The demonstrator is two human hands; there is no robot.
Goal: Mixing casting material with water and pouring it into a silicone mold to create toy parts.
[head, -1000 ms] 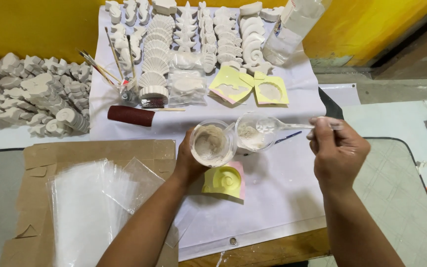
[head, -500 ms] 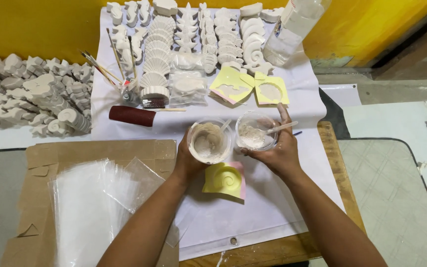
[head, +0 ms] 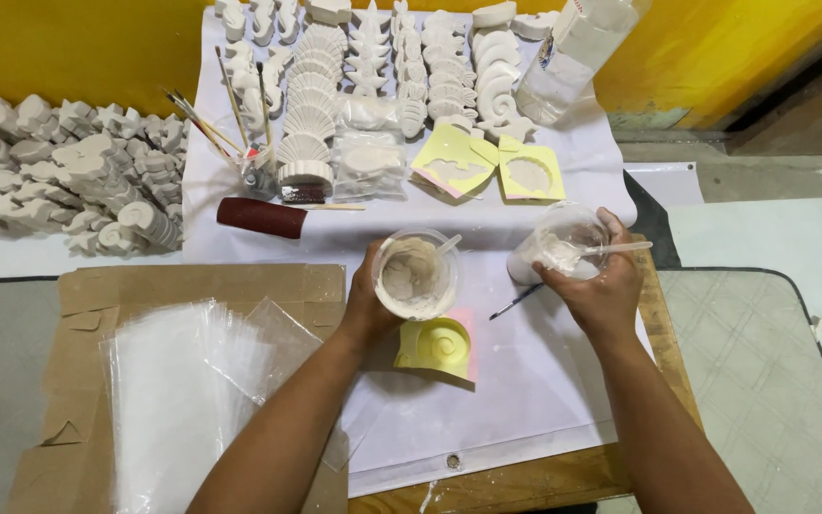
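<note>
Far left, on the table point(head: 525, 481): a heap of white plaster casts point(head: 59, 176) — shells and stars, piled loosely, as if set aside.

Near left: flattened cardboard point(head: 192, 295) under a fan of clear plastic bags point(head: 183, 390), spread within easy reach.

Back centre, on the white sheet point(head: 487, 419): more casts in neat rows point(head: 363, 57), paintbrushes standing in a jar point(head: 249, 152), a dark red roll point(head: 261, 217), two filled yellow moulds point(head: 492, 167).

Centre: left hand point(head: 373, 295), fingers wrapped tight round a clear cup of pale plaster mix point(head: 416, 276) with a stirrer in it, held level just above a yellow spiral-shell mould point(head: 438, 345), which looks empty.

Just right: a thin brush point(head: 516, 302) lying on the sheet.

Right: right hand point(head: 601, 281), fingers closed round a second clear cup point(head: 563, 243), tipped on its side, white residue inside; a white spoon point(head: 611, 248) juts from its mouth, seemingly pinned by the same grip.

Back right: a clear plastic bottle point(head: 577, 48), leaning.
</note>
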